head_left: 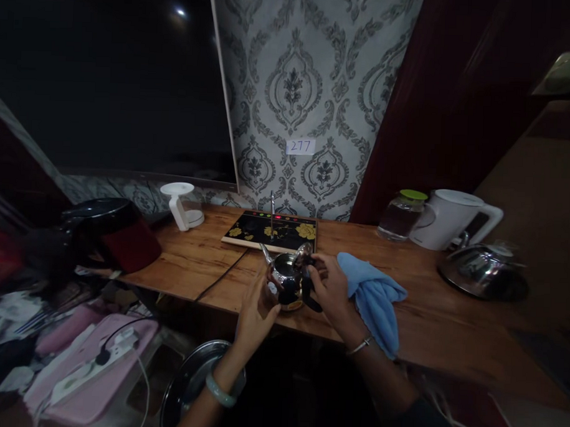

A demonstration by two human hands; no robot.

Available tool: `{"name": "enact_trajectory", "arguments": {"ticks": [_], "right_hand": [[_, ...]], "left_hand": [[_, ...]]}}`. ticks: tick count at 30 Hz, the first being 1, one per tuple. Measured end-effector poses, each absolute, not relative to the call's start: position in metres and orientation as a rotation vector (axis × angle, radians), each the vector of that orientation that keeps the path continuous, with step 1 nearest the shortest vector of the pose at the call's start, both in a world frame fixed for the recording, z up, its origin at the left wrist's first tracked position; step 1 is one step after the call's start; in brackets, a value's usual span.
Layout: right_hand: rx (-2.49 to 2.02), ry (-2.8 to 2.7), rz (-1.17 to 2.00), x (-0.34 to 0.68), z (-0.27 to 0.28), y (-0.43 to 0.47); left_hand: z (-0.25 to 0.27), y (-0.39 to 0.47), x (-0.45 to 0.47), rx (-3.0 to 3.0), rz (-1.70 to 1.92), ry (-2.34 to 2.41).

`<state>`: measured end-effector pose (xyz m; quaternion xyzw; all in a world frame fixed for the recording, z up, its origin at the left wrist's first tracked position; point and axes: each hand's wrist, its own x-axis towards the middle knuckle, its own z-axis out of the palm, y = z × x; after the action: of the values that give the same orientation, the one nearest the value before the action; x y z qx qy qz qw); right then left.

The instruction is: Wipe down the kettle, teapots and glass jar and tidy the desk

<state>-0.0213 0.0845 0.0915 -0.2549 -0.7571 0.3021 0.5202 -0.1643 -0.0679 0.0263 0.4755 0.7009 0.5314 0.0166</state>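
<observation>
A small shiny metal kettle (288,289) stands near the front edge of the wooden table, its spout pointing to the back left. Its top is uncovered, and a dark handle (312,296) curves down its right side. My left hand (253,312) is cupped round the kettle's left flank, fingers along the side and thumb at the front. With its fingertips pinched, my right hand (330,288) holds the kettle lid (304,255) tilted over the right rim. Some of the right fingers are hidden.
Behind the kettle lies a black flowered electric stove (270,230) with a thin metal spout. A blue cloth (375,297) is at the right, before a glass jug (401,216), a white pitcher (446,219) and another metal kettle (482,270). A metal basin (178,384) sits below.
</observation>
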Motion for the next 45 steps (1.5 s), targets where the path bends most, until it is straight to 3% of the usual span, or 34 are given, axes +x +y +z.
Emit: {"name": "enact_trajectory", "arguments": {"ticks": [14, 32, 38, 45], "right_hand": [[-0.534, -2.223, 0.357, -0.058, 0.108, 0.096], [-0.598, -2.293, 0.430, -0.062, 0.102, 0.093], [-0.541, -2.092, 0.716, -0.054, 0.089, 0.104], [-0.817, -1.652, 1.092, 0.002, 0.029, 0.096]], "left_hand": [[0.017, -0.086, -0.169, 1.487, 1.665, 2.218], [0.019, -0.085, -0.161, 1.548, 1.690, 2.154], [0.030, -0.089, -0.143, 1.411, 1.797, 2.125], [0.027, -0.084, -0.108, 1.289, 1.724, 1.779]]}}
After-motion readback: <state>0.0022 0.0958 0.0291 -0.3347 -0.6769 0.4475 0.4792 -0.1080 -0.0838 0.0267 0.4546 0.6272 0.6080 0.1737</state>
